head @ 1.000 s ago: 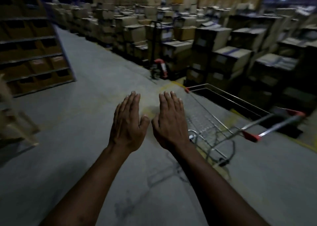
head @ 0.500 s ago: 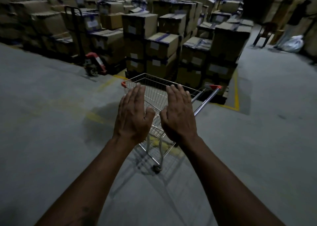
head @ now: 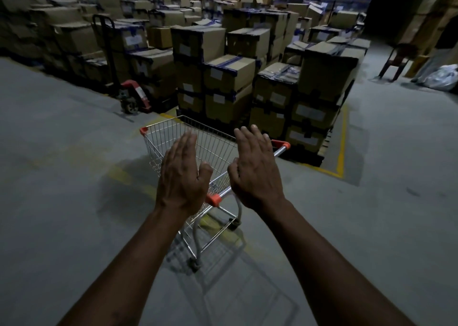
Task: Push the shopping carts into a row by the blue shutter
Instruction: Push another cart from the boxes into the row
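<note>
Since the earlier frames your view has swung right and closed in: the shopping cart (head: 198, 167), first off to the right of your hands, now sits straight ahead under them, and the hands have spread a little apart.

Head view, the only one:
- left hand (head: 183, 177): flat, fingers straight and together, thumb out. Holding nothing.
- right hand (head: 255, 167): fingers extended, slightly spread, thumb tucked toward the palm. Also holding nothing. Whether either palm touches the cart you can't tell from this angle; both look to hover above it.
- cart handle bar (head: 250, 174) runs diagonally, from the orange end cap (head: 213, 200) near your left wrist up to the far orange cap (head: 281, 144) past your right fingertips. So the bar's long axis is skewed to your forearms, not square to them.
- basket points away from you toward the stacked cardboard boxes (head: 223, 78), with a pallet jack (head: 133, 95) off to the left.
- no blue shutter identifiable here; a blue band on the far wall is too dim to call.

Judgement: grip not yet made. Left hand is nearer the close end of the bar; right has to reach further forward. Expect to square the cart up once you take hold, or it will veer toward the boxes.
</note>
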`<state>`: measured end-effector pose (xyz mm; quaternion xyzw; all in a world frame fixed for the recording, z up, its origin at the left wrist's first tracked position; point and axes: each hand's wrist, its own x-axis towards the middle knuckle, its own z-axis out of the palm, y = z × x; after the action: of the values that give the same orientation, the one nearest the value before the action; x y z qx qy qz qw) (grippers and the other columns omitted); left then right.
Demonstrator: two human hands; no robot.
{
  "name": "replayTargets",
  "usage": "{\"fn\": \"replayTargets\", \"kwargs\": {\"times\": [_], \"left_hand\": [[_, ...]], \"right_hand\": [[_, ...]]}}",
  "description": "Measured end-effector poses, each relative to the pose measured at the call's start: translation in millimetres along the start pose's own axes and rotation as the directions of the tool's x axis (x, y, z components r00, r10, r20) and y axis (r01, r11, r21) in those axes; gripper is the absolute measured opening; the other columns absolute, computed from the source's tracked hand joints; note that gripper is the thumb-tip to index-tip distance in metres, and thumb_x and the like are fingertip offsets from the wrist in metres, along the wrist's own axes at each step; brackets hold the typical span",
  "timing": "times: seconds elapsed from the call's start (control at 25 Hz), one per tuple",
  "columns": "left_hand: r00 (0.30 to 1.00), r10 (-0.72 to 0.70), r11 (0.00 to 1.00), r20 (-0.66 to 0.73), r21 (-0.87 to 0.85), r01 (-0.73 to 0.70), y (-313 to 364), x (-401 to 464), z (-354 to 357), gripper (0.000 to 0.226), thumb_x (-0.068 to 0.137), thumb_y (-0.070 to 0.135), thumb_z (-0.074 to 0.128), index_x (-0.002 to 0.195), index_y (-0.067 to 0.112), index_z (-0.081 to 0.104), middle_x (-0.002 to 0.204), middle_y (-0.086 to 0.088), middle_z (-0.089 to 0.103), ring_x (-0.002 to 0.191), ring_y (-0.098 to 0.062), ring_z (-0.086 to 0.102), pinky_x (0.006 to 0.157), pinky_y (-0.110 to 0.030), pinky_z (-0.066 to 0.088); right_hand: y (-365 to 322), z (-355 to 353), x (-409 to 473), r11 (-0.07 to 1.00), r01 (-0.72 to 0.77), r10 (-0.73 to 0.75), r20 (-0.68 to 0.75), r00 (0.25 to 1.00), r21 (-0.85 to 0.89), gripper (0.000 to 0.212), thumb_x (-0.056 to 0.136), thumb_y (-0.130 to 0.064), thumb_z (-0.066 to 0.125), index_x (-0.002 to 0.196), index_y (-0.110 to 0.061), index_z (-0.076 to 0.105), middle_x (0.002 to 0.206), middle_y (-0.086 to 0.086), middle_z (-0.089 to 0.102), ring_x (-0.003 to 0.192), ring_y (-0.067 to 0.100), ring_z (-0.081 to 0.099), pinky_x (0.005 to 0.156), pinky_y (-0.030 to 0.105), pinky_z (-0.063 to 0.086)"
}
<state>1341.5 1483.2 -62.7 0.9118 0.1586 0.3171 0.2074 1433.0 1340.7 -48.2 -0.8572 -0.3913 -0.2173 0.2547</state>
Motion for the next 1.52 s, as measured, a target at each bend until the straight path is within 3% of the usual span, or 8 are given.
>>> {"fn": "replayTargets", "kwargs": {"times": [0.4, 0.64, 0.72, 0.88, 0.96, 1.08, 1.32, 1.52], "left_hand": [[0.991, -0.085, 0.996, 0.108, 0.018, 0.083, 62.8, 46.5, 130.1, 0.077, 0.089, 0.047, 0.032, 0.157, 0.015, 0.014, 0.164, -0.006, 0.016, 0.151, -0.017, 0.012, 0.122, -0.041, 0.016], [0.935, -0.236, 0.971, 0.263, 0.11, 0.214, 47.6, 80.4, 216.0, 0.093, 0.085, 0.049, 0.059, 0.157, 0.018, 0.01, 0.165, -0.002, 0.01, 0.151, -0.02, 0.008, 0.122, -0.044, 0.018], [0.897, -0.294, 0.95, 0.331, 0.208, 0.234, 34.9, 89.0, 244.2, 0.095, 0.081, 0.051, 0.066, 0.156, 0.018, 0.018, 0.163, -0.003, 0.02, 0.149, -0.023, 0.016, 0.119, -0.045, 0.023], [0.787, -0.467, 0.861, 0.404, 0.412, 0.299, 4.5, 91.3, 266.1, 0.068, 0.064, 0.058, 0.059, 0.125, 0.027, 0.057, 0.123, -0.004, 0.064, 0.114, -0.025, 0.058, 0.09, -0.038, 0.052], [0.721, -0.554, 0.793, 0.417, 0.529, 0.303, -5.9, 83.1, 269.6, 0.057, 0.066, 0.06, 0.054, 0.109, 0.025, 0.067, 0.11, -0.004, 0.071, 0.103, -0.025, 0.066, 0.083, -0.035, 0.055], [0.69, -0.665, 0.682, 0.288, 0.609, 0.404, 1.1, 71.3, 275.4, 0.055, 0.071, 0.062, 0.055, 0.103, 0.021, 0.072, 0.102, -0.006, 0.073, 0.095, -0.027, 0.07, 0.08, -0.033, 0.056], [0.612, -0.76, 0.571, 0.217, 0.673, 0.47, 47.2, 46.7, 291.8, 0.036, 0.074, 0.05, 0.06, 0.09, 0.02, 0.07, 0.094, -0.002, 0.072, 0.088, -0.024, 0.069, 0.076, -0.033, 0.053], [0.561, -0.789, 0.529, 0.25, 0.741, 0.414, 81.8, 7.6, 286.3, 0.025, 0.077, 0.039, 0.057, 0.091, 0.02, 0.065, 0.099, -0.003, 0.07, 0.096, -0.028, 0.067, 0.08, -0.037, 0.053]], "right_hand": [[142.6, 11.9, 49.6, 0.997, 0.046, -0.052, 0.082, 0.995, 0.067, 0.071, 0.088, -0.037, 0.027, 0.152, -0.007, 0.032, 0.159, 0.013, 0.033, 0.152, 0.023, 0.013, 0.125, 0.043, 0.004], [226.1, 38.0, 90.6, 0.994, 0.103, -0.108, 0.226, 0.968, 0.034, 0.069, 0.091, -0.039, 0.03, 0.153, -0.01, 0.03, 0.159, 0.013, 0.032, 0.152, 0.025, 0.015, 0.125, 0.041, 0.004], [252.3, 53.4, 99.0, 0.993, 0.103, -0.114, 0.305, 0.945, 0.049, 0.068, 0.09, -0.035, 0.042, 0.152, -0.011, 0.03, 0.158, 0.012, 0.033, 0.151, 0.027, 0.016, 0.124, 0.043, 0.007], [285.3, 88.7, 107.8, 0.973, 0.19, -0.23, 0.513, 0.827, 0.13, 0.068, 0.082, -0.025, 0.064, 0.144, -0.01, 0.041, 0.146, 0.015, 0.045, 0.138, 0.032, 0.036, 0.116, 0.044, 0.029], [299.3, 115.2, 112.8, 0.968, 0.2, -0.252, 0.644, 0.722, 0.154, 0.067, 0.079, -0.027, 0.069, 0.139, -0.009, 0.045, 0.137, 0.016, 0.051, 0.129, 0.034, 0.046, 0.107, 0.042, 0.04], [306.8, 147.9, 116.8, 0.961, 0.25, -0.238, 0.815, 0.529, 0.119, 0.059, 0.081, -0.038, 0.074, 0.129, -0.011, 0.055, 0.128, 0.015, 0.06, 0.117, 0.034, 0.056, 0.094, 0.039, 0.048], [337.0, 177.1, 95.6, 0.859, 0.483, -0.411, 0.789, 0.457, 0.168, 0.045, 0.083, -0.058, 0.064, 0.104, -0.018, 0.068, 0.104, 0.01, 0.071, 0.096, 0.031, 0.066, 0.078, 0.036, 0.051], [337.4, 152.8, 55.9, 0.79, 0.559, -0.519, 0.761, 0.39, 0.253, 0.047, 0.086, -0.06, 0.061, 0.103, -0.017, 0.068, 0.101, 0.01, 0.071, 0.094, 0.032, 0.068, 0.076, 0.038, 0.052]]}}
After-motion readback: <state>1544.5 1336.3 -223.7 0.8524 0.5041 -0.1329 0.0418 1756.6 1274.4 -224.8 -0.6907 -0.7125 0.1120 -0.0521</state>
